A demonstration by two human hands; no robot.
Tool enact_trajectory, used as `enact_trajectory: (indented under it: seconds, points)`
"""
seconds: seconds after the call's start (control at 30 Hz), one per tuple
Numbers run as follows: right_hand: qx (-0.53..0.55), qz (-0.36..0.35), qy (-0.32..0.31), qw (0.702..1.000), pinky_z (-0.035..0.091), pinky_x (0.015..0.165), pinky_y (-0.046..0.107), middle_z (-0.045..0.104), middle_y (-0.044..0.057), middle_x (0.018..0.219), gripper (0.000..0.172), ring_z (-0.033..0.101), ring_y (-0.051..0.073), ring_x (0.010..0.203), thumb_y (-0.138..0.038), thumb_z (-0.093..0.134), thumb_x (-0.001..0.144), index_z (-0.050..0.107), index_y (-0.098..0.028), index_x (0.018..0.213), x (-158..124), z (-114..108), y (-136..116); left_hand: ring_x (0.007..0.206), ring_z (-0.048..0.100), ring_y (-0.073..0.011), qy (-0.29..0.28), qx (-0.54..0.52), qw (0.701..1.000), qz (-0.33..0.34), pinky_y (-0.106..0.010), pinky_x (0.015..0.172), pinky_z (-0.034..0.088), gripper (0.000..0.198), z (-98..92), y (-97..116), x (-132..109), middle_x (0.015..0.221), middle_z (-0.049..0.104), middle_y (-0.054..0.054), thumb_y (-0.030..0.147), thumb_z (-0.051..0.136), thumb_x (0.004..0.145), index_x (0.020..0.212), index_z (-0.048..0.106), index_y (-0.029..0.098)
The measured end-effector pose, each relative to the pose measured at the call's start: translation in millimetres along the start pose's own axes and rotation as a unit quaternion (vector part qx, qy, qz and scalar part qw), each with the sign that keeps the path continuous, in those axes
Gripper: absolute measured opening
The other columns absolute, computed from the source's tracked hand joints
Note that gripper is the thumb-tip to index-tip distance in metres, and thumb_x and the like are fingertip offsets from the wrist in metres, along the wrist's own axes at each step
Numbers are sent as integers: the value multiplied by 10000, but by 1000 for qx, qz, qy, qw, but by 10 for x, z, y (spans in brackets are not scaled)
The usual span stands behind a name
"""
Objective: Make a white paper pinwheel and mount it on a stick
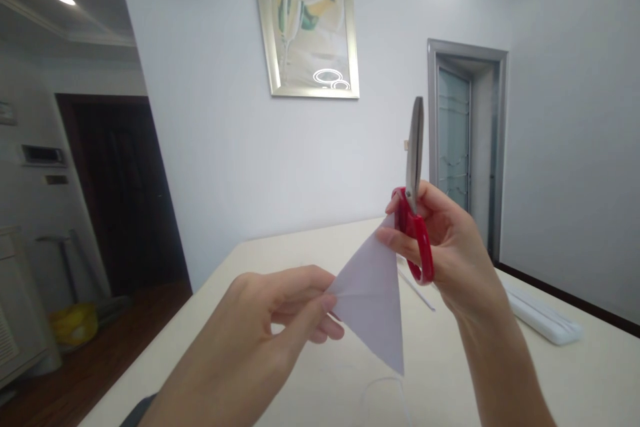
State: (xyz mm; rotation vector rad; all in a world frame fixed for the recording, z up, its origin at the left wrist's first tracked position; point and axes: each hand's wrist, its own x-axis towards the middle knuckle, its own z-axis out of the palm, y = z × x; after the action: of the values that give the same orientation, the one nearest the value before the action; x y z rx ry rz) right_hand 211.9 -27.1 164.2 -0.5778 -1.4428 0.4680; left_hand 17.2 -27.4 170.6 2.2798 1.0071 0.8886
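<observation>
A white sheet of paper [375, 303], folded into a triangle with a faint crease, is held up above the table. My left hand [285, 320] pinches its left corner between thumb and fingers. At the paper's top corner, the thumb and a fingertip of my right hand [450, 240] grip it. Scissors [415, 167] with red handles are also in my right hand, fingers through the loops. Their blades are closed together and point up, away from the paper. Part of the handles is hidden by my fingers.
A cream table [225, 347] lies below. Thin white string [383, 379] rests on it under the paper. A narrow white strip [420, 293] lies behind my right hand, and a long white pack [547, 320] sits at the right. The wall [300, 167] rises behind the table.
</observation>
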Motion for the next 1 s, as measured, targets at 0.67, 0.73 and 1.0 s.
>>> enact_trajectory:
  seconds: [0.67, 0.73, 1.0]
  points:
    - [71, -3, 35, 997, 445, 600, 173, 567, -33, 773, 173, 529, 78, 694, -151, 685, 749, 553, -225, 833, 28, -64, 36, 637, 672, -165, 16, -49, 999, -9, -222, 597, 534, 236, -44, -56, -8, 648, 712, 16, 356, 556, 825, 1024, 630, 253]
    - [63, 2, 22, 998, 450, 629, 178, 585, -27, 799, 160, 542, 87, 742, -147, 670, 761, 551, -220, 839, 35, -72, 33, 660, 678, -169, 22, -53, 998, -10, -229, 617, 543, 229, -40, -62, 5, 660, 714, 12, 359, 549, 831, 1014, 631, 248]
    - [104, 76, -69, 989, 401, 559, 146, 535, -68, 752, 271, 498, 56, 667, -19, 666, 693, 524, -219, 809, 37, 13, 76, 673, 697, -176, 93, -90, 992, 2, -222, 615, 558, 200, -14, -79, 37, 718, 724, 12, 354, 602, 802, 962, 626, 237]
